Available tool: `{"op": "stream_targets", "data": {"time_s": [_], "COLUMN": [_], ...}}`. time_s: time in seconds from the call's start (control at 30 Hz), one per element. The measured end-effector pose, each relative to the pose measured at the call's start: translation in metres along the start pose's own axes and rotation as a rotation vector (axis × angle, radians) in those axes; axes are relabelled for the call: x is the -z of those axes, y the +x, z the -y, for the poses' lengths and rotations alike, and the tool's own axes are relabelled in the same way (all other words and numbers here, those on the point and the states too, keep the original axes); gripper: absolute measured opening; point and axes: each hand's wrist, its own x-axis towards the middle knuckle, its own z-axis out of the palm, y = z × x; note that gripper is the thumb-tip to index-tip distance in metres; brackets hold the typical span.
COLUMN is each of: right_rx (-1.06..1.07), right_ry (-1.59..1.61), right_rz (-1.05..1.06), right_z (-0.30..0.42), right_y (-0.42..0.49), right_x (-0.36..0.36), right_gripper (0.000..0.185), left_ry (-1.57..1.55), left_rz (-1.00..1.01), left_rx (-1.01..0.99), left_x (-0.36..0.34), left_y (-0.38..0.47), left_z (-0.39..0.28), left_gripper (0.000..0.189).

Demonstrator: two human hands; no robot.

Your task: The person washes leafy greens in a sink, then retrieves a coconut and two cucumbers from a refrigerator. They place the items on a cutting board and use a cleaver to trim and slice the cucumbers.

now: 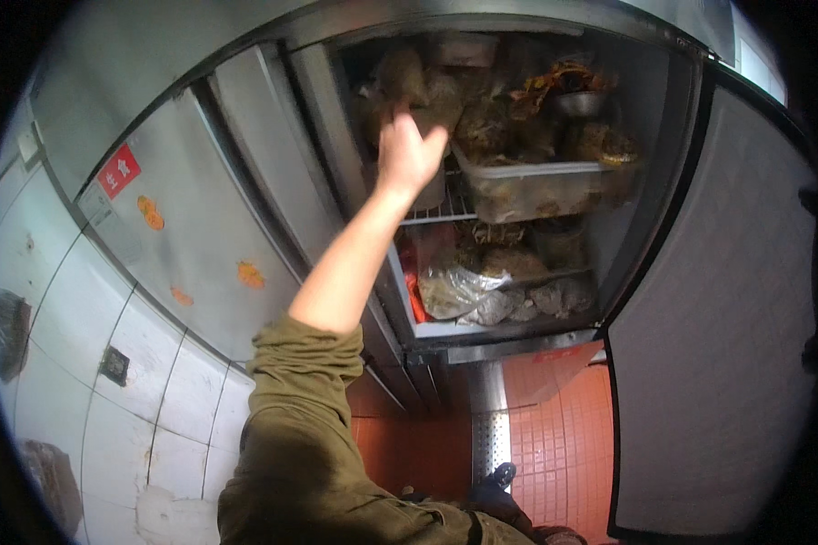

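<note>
My left hand [409,150] reaches into the upper left of an open stainless-steel refrigerator [457,354], thumb apart from the fingers. The fingertips meet a blurred plastic bag [402,75] with dull contents; whether they grip it cannot be told. To the right, a translucent plastic tub [538,194] full of food stands on the wire shelf [440,216]. A metal bowl [579,103] with orange-brown food is behind it. Below lie a clear plastic bag of food [450,293] and several smaller bags [552,296] in a white-edged tray. My right hand is out of view.
The open refrigerator door [709,327] stands at the right. Left is a shut metal door [198,225] with orange stickers and a red label, beside a white tiled wall [116,422]. A perforated metal strip [492,436] crosses the red tiled floor [559,449] below.
</note>
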Motion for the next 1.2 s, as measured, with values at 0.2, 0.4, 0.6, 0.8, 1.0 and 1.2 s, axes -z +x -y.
{"op": "stream_targets", "data": {"time_s": [0.2,0.4,0.6,0.8,1.0,1.2], "right_rx": [-0.062,-0.107,-0.139,-0.138,-0.108,-0.126], "right_ry": [0.018,0.014,0.012,0.008,0.014,0.029], "right_rz": [0.082,0.137,0.142,0.118,0.161,0.475], "right_z": [-0.005,-0.005,-0.002,0.004,0.028,0.061], "right_y": [0.068,0.111,0.113,0.068,-0.015,-0.086], "right_x": [-0.019,-0.021,-0.012,0.005,0.049,0.05], "right_gripper": [0.036,0.037,0.039,0.04,0.041,0.043], "left_ry": [0.468,0.761,0.471,0.142,-1.588,-2.291], "left_rz": [-0.055,0.01,-0.169,-0.375,0.115,0.319], "left_rx": [0.067,0.168,0.006,-0.195,0.819,1.18], "left_x": [-0.04,-0.058,-0.019,0.027,0.084,0.166], "left_y": [0.109,0.12,0.094,0.006,-0.134,-0.252], "left_z": [0.025,0.036,0.007,-0.041,-0.059,-0.041], "left_gripper": [0.078,0.074,0.062,0.052,0.034,0.041]}}
